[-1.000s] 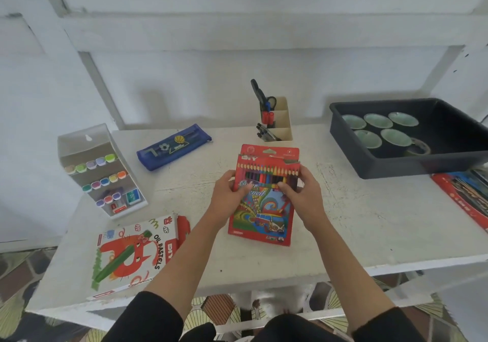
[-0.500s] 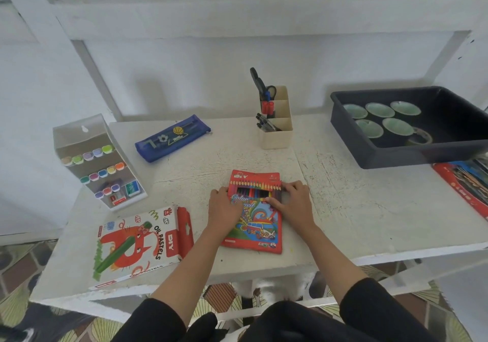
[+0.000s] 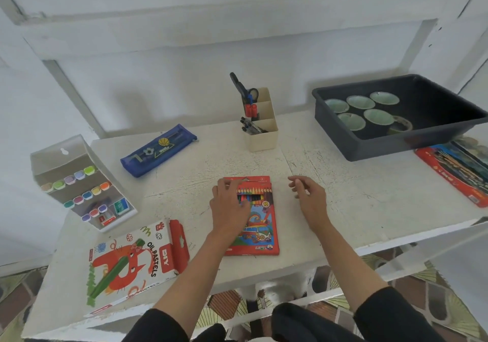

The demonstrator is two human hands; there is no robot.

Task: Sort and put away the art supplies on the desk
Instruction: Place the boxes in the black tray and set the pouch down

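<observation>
Left fingers (image 3: 224, 185): we see them spread and laid flat across the upper left part of the coloured pencil box (image 3: 260, 227), pinching nothing.
Left hand (image 3: 229, 207): palm down on the box, covering its left side.
Right fingers (image 3: 296, 182): loosely curled and a little apart, holding nothing.
Right hand (image 3: 310, 199): just to the right of the box and not touching it; we cannot tell whether it rests on the counter (image 3: 348, 183) or hovers above it.
Coloured pencil box: red, lying flat in the middle of the counter near the front edge, with its window of pencils at the far end.
Oil pastels box (image 3: 132, 260): flat at the front left of the counter, well apart from the pencil box.
Marker stand (image 3: 79, 183): at the left edge, with tiered rows of coloured caps.
Pencil case (image 3: 158, 153): blue, lying behind and to the left of the hands.
Organiser (image 3: 261, 133): a cream box at the back centre, holding scissors (image 3: 241, 85) and dark pens (image 3: 250, 127).
Tray (image 3: 396, 145): dark, at the back right, holding five pale green dishes (image 3: 360, 102) and a tape roll (image 3: 401, 125).
Red pack (image 3: 456, 168): flat at the far right, partly under the tray.
</observation>
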